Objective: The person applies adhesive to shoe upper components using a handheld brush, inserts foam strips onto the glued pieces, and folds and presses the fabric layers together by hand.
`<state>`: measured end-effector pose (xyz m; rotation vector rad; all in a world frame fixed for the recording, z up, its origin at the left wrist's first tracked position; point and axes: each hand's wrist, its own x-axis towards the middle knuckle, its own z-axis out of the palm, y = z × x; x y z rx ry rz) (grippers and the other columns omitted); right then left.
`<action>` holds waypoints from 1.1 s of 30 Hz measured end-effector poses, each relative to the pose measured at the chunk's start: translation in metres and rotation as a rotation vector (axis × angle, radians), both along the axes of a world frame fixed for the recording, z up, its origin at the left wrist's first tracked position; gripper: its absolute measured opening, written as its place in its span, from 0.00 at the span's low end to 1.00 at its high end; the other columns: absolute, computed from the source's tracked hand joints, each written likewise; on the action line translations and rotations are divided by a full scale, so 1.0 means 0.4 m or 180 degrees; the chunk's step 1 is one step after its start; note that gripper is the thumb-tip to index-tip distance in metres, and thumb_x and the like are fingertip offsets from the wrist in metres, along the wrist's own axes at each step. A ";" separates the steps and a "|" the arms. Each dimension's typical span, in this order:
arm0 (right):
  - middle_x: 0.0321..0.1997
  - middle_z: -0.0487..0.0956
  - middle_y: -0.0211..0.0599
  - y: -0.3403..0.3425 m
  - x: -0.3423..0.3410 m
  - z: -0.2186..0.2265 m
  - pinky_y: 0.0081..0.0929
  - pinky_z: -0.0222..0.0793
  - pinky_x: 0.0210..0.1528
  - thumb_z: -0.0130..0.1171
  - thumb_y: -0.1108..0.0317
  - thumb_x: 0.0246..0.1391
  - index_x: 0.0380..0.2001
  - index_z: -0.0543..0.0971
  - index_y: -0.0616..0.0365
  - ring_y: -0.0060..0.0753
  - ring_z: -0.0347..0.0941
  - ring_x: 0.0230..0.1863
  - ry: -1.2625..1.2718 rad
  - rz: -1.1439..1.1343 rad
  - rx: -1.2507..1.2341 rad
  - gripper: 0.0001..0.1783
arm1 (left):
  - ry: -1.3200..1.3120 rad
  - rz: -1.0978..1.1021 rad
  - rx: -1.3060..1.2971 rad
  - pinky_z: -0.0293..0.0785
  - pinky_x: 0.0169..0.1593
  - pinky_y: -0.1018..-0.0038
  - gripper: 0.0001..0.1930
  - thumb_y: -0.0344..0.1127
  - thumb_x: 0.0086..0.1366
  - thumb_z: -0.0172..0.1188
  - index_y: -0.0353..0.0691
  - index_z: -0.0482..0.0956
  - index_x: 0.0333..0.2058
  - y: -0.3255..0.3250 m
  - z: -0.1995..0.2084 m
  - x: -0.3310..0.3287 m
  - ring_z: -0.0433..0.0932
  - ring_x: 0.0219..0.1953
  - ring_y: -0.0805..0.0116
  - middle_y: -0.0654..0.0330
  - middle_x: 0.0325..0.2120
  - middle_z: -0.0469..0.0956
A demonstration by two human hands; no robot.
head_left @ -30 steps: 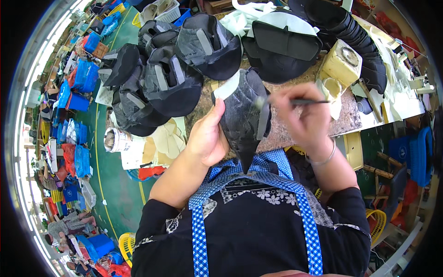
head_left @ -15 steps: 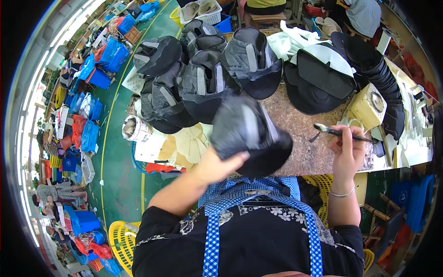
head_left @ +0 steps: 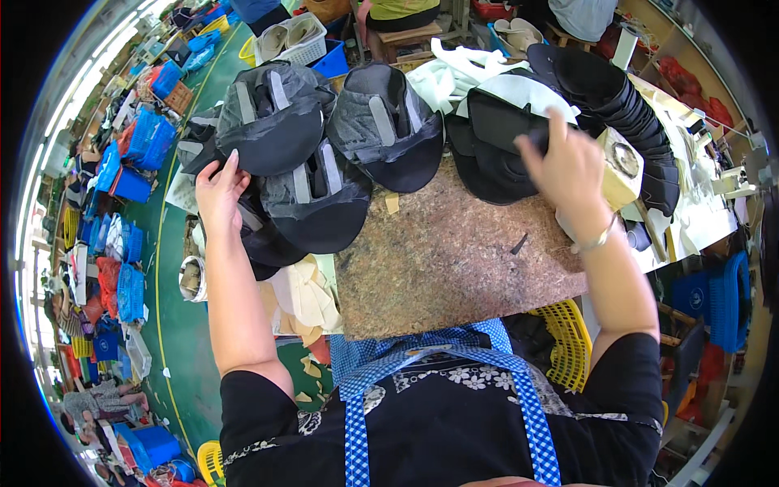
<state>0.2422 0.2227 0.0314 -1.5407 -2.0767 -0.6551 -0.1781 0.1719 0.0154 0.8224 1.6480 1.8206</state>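
Blue bins [head_left: 134, 183] line the far left, beyond the green floor [head_left: 174, 357]. A white tub [head_left: 191, 278] with a dull-coloured content stands at the left edge of the work area. The left hand [head_left: 221, 195] is raised at the near left side of a black-and-grey upper [head_left: 277, 134]; its fingers are partly bent, with the tips at the edge of the dark front. Whether they grip that edge cannot be told. This upper lies on the pile at the back left of the work surface, grey strips facing up, and overlaps a lower upper [head_left: 320, 199] directly in front. Cream scraps [head_left: 304, 296] lie at the near left, beside the board.

A middle upper [head_left: 385, 122] sits to the right of the pile, its front toward the person. The mottled board [head_left: 454, 268] carries a dark sliver [head_left: 519, 243] on its right half. Behind it, white material [head_left: 454, 73] is heaped loosely next to a black stack [head_left: 488, 130].

The right hand [head_left: 572, 166] is blurred over the right side of this stack, thumb and forefinger spread apart; contact or hold cannot be told. Close to the right of the hand stands a pale yellow block-shaped container [head_left: 623, 172]. A curved row of black pieces [head_left: 604, 93] extends behind it, with white sheets [head_left: 698, 203] farther right and a blue basket [head_left: 729, 300] at the far right, below table level
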 end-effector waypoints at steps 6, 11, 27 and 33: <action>0.22 0.77 0.42 0.228 0.186 0.007 0.35 0.71 0.31 0.56 0.62 0.42 0.30 0.75 0.59 0.43 0.75 0.28 -0.1046 -0.0713 -0.0895 0.13 | 0.1233 0.0514 0.0783 0.61 0.26 0.85 0.24 0.34 0.55 0.61 0.32 0.60 0.46 -0.080 -0.014 0.092 0.71 0.26 0.79 0.62 0.28 0.73; 0.24 0.76 0.42 -0.011 0.083 0.120 0.36 0.68 0.28 0.55 0.64 0.41 0.31 0.74 0.54 0.45 0.74 0.27 0.0105 -0.0378 0.0231 0.11 | -0.0179 -0.2136 0.0053 0.69 0.30 0.81 0.16 0.44 0.64 0.45 0.36 0.71 0.39 -0.207 -0.028 0.253 0.75 0.28 0.74 0.60 0.26 0.75; 0.30 0.75 0.37 -0.223 0.277 -0.133 0.15 0.66 0.27 0.58 0.78 0.45 0.30 0.65 0.62 0.20 0.70 0.26 0.3561 0.0583 -0.0441 0.12 | -0.2086 -0.2336 -0.1226 0.69 0.47 0.73 0.17 0.26 0.55 0.56 0.34 0.68 0.45 -0.280 -0.211 0.421 0.73 0.42 0.69 0.58 0.41 0.73; 0.15 0.73 0.33 -0.144 0.303 -0.136 0.24 0.65 0.21 0.62 0.57 0.43 0.28 0.71 0.64 0.24 0.70 0.18 0.1513 -0.0747 -0.0996 0.20 | -0.1138 -0.2275 -0.1058 0.71 0.41 0.78 0.23 0.23 0.53 0.59 0.33 0.62 0.47 -0.247 -0.236 0.431 0.74 0.38 0.72 0.56 0.36 0.75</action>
